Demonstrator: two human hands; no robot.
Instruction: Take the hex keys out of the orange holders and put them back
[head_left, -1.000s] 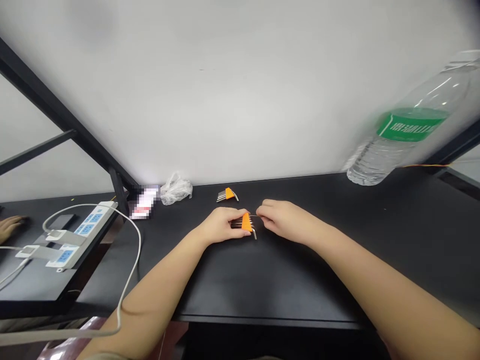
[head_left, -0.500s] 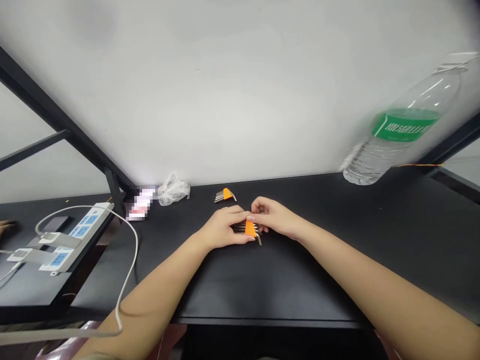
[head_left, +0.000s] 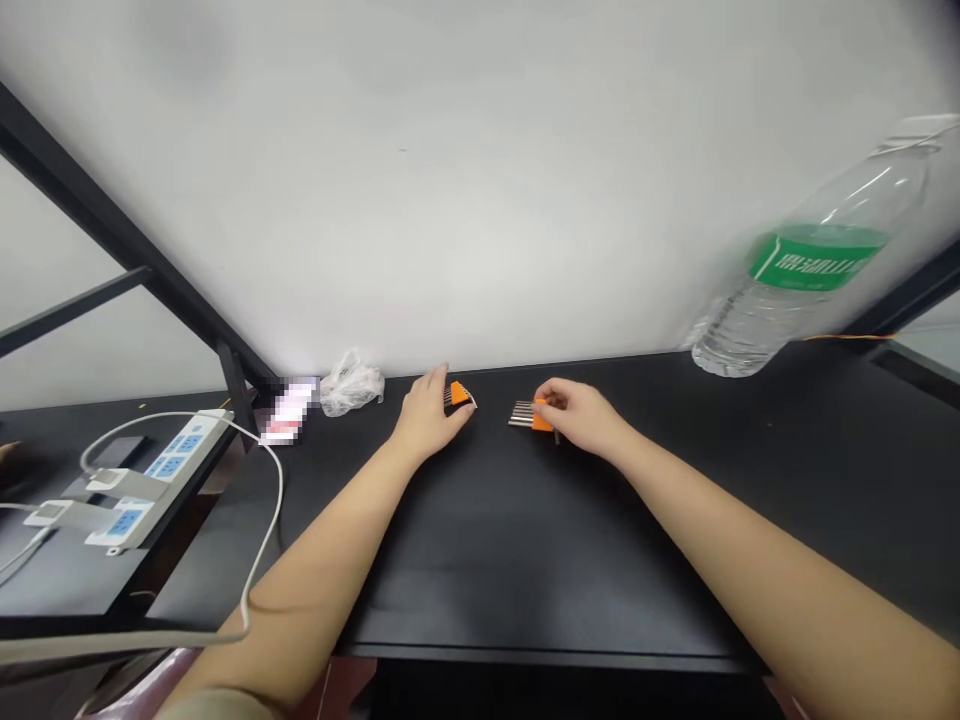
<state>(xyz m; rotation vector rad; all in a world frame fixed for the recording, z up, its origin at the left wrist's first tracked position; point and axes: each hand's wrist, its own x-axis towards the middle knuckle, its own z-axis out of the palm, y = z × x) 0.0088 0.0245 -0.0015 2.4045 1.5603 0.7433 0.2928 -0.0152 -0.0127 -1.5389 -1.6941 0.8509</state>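
My left hand (head_left: 431,418) lies at the far edge of the black table (head_left: 480,560), its fingers against an orange-handled hex key set (head_left: 460,396). I cannot tell whether it grips that set. My right hand (head_left: 585,417) rests on a second hex key set (head_left: 534,415) to the right, with its fingers over the orange holder. That set's steel keys stick out to the left of the holder, toward my left hand. A gap of bare tabletop separates the two sets.
A crumpled plastic bag (head_left: 352,385) and a pixelated flat object (head_left: 289,410) sit at the table's back edge. A white power strip (head_left: 157,470) with plugs and a cable lies at left. A water bottle (head_left: 795,290) hangs in view at upper right. A hand (head_left: 7,452) shows at the left edge.
My hands have parted from holding one set together. The right hand has carried that set rightward and farther away. My left hand has moved forward to the other set.
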